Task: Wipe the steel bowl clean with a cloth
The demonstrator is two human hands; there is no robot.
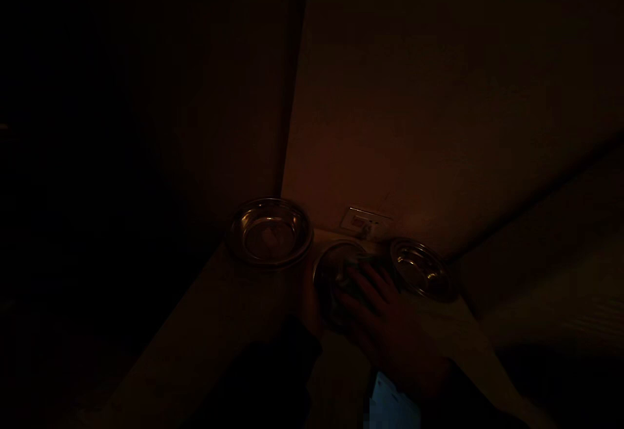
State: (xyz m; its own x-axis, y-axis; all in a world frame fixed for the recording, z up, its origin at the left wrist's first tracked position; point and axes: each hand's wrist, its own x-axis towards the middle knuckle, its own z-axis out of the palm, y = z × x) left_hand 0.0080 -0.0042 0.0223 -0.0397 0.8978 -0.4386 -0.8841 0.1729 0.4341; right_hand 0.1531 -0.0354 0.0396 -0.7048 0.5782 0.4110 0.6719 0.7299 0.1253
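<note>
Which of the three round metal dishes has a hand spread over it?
The middle dish: the right hand spreads over it, with the left hand at its left side. The left dish and right dish have no hand over them.

Brown upon brown here, with a bronze gleam running round the wide, shiny metal bowl at left [238, 231]! Amber glints flash off the smaller round metal bowl at right [414, 266], while the round metal vessel between them [325, 270] shows dusky grey-brown. Pale blue glows the rectangular lit screen [392, 406], against black sleeves [268, 370] and a plain reddish-brown wall [370, 136].
</note>
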